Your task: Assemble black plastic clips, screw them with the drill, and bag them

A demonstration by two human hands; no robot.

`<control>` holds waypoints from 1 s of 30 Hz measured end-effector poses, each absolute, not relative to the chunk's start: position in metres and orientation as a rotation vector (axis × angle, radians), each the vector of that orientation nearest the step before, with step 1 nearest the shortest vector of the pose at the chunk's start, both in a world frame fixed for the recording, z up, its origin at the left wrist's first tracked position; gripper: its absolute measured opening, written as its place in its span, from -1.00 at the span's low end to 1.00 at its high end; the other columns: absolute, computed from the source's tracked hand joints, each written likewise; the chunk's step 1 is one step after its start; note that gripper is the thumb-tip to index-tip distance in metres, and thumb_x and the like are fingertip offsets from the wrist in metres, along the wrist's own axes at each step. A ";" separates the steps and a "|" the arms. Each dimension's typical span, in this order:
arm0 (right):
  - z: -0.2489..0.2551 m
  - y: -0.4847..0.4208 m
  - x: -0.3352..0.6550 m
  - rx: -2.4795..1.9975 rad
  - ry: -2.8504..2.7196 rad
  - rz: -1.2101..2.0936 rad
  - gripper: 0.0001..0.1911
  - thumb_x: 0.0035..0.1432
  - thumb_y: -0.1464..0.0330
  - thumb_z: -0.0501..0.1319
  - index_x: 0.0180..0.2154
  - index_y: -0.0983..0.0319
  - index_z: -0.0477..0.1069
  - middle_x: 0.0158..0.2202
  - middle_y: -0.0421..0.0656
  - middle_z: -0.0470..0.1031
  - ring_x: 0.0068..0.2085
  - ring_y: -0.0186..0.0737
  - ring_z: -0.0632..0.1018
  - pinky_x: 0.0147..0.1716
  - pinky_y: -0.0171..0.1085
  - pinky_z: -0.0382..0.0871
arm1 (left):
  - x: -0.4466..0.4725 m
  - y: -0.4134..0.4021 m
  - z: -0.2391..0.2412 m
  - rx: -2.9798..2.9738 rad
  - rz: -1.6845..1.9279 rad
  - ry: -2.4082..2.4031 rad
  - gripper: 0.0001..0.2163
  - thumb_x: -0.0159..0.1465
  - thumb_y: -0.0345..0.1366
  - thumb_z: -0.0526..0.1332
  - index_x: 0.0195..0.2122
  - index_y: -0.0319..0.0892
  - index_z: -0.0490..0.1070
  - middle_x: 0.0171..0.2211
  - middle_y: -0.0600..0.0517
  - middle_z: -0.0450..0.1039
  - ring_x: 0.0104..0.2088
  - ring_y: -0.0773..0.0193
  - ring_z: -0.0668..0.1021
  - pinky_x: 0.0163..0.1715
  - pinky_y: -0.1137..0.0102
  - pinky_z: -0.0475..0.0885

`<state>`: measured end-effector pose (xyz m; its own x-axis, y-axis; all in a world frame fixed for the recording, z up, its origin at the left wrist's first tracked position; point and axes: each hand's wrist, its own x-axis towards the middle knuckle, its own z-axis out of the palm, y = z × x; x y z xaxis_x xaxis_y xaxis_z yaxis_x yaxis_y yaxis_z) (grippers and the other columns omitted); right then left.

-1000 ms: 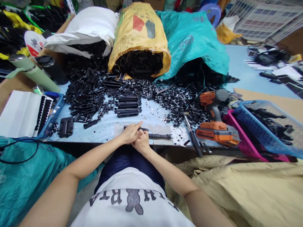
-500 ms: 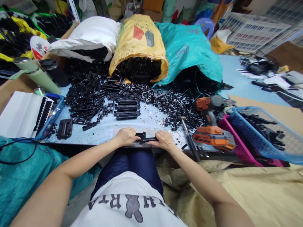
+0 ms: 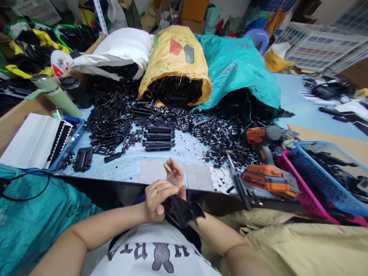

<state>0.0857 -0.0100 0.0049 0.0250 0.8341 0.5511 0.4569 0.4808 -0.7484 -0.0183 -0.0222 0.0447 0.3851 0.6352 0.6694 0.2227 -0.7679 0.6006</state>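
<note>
Close to my body, below the table edge, my left hand [image 3: 156,199] is closed on a black plastic strap piece [image 3: 179,211] that lies across my right wrist. Just above it my right hand [image 3: 174,175] is raised with its fingers spread apart and holds nothing. A ring shows on my left hand. Two grey card pads [image 3: 198,177] lie on the light blue table [image 3: 129,163] right in front of my hands. Behind the pads lies a neat stack of black bars [image 3: 159,137], set in a wide heap of loose black plastic parts [image 3: 112,119].
White [image 3: 120,50], yellow [image 3: 175,57] and teal sacks [image 3: 238,69] spill black parts at the back. An orange cordless drill [image 3: 266,165] and a hammer [image 3: 235,174] lie right of the pads. Pink and blue baskets [image 3: 324,172] stand at right; a green bottle [image 3: 56,95] at left.
Both hands left the table edge and pulled back toward my body. The black piece was lifted off the pad and now lies over my right wrist; my right hand has let go and spread.
</note>
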 end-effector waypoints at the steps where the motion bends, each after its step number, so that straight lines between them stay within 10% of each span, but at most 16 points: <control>1: 0.001 0.006 0.085 -1.139 -1.515 0.389 -0.38 0.21 0.14 -0.54 0.19 0.12 -0.10 0.18 0.06 0.12 0.16 0.00 0.25 -0.06 0.03 0.28 | -0.020 -0.013 0.038 2.349 1.372 0.748 -0.25 0.26 0.11 -0.50 -0.14 -0.17 0.43 -0.31 -0.15 0.48 -0.22 0.18 0.52 -0.27 0.27 0.44; 5: 0.008 0.099 0.124 -1.220 -1.802 0.265 -0.53 0.24 0.08 -0.14 0.03 0.21 0.20 0.16 0.03 0.17 0.19 -0.05 0.20 0.10 -0.04 0.12 | -0.034 0.039 0.012 2.802 1.116 0.939 -0.38 0.22 0.18 -0.18 -0.03 -0.15 0.40 -0.28 -0.13 0.47 -0.17 0.15 0.50 -0.20 0.29 0.41; 15: 0.044 0.331 0.207 -1.874 -2.083 -0.065 -0.64 0.19 0.36 0.05 0.01 0.36 0.27 0.03 0.12 0.31 0.05 0.04 0.28 -0.02 -0.09 0.19 | -0.025 0.119 -0.001 2.949 0.571 1.120 -0.60 0.24 -0.14 0.14 0.07 -0.18 0.29 -0.11 -0.14 0.43 -0.08 0.09 0.43 -0.01 0.10 0.23; 30: 0.056 0.374 0.173 -2.042 -1.406 0.352 -0.72 -0.03 0.30 0.23 -0.26 0.33 0.44 -0.23 0.01 0.50 -0.16 -0.05 0.51 -0.12 -0.13 0.35 | -0.098 0.267 0.033 2.393 0.400 2.154 -0.71 0.26 -0.37 0.01 -0.02 -0.24 0.32 -0.06 -0.23 0.34 -0.01 -0.05 0.34 -0.12 0.15 0.28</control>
